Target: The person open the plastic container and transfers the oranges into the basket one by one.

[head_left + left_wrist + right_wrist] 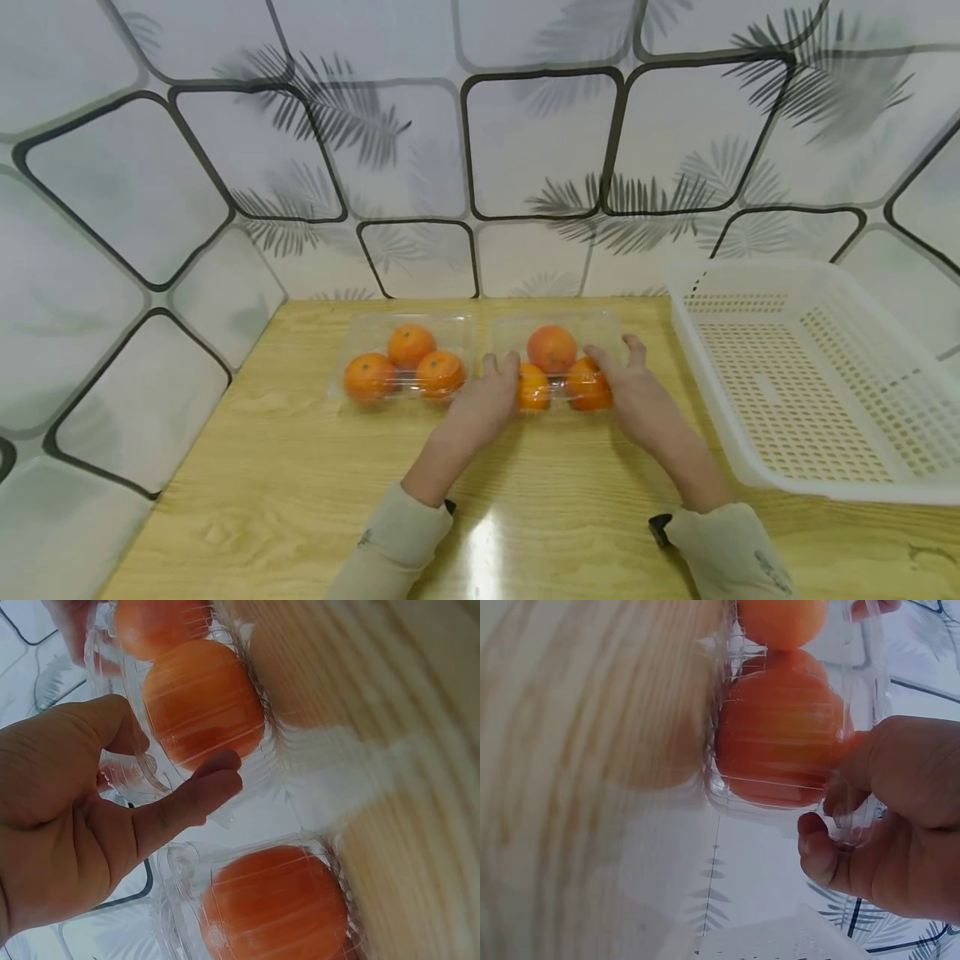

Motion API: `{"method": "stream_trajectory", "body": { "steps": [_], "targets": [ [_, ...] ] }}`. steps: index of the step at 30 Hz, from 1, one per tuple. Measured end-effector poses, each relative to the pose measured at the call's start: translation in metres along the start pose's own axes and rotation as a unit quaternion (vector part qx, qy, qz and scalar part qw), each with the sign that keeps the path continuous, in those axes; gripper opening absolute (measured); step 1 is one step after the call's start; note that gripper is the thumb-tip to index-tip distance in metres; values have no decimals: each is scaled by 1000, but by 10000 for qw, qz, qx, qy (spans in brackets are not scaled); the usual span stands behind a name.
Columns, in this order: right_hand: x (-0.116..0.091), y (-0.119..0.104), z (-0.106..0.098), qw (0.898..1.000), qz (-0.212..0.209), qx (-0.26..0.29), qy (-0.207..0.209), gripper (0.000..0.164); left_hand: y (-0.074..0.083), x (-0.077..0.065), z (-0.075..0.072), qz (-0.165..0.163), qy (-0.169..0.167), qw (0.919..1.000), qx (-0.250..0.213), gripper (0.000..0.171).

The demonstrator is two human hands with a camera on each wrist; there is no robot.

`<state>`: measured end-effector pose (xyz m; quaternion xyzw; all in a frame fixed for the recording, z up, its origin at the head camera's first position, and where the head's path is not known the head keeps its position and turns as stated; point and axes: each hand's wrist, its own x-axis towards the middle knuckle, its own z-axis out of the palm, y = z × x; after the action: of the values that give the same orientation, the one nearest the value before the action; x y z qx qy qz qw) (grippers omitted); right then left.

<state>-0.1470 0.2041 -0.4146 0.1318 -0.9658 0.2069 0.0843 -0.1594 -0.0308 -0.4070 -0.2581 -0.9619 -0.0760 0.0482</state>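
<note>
Two clear plastic fruit boxes with oranges in them stand side by side on the table. The right box (506, 327) has an orange (552, 348) at the back and two in front, and both hands are on it. At its left end, my left hand (483, 407) holds the rim between thumb and fingers. My right hand (647, 408) grips the opposite end, its thumb inside beside an orange (780, 735) and its fingers curled around the outer corner. The left box (360, 327), close beside my left hand, contains three oranges and is untouched.
A white plastic basket (738, 450) with a perforated bottom stands on the right of the wooden table (255, 492). Behind and to the left rises a wall covering (540, 150) patterned with dark outlines and leaves. Dark bands show at both wrists, near the light sleeves (408, 529).
</note>
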Motion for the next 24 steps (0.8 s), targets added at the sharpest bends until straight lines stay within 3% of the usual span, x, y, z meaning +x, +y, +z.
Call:
{"method": "stream_trajectory", "body": {
  "steps": [15,18,21,24],
  "targets": [
    [-4,0,-13,9986,67,-52,-514,79,-5,-4,-3,-371,-85,9905,-1319,68],
    [-5,0,-15,9983,60,20,-582,77,-5,-5,-4,-618,-204,9795,-1907,74],
    [-5,2,-17,9977,73,99,-660,77,-7,-7,-3,-849,-339,9603,-2634,83],
    [-6,5,-20,9969,138,166,-752,77,-9,-8,-1,-837,-502,9388,-3302,92]
  ]
}}
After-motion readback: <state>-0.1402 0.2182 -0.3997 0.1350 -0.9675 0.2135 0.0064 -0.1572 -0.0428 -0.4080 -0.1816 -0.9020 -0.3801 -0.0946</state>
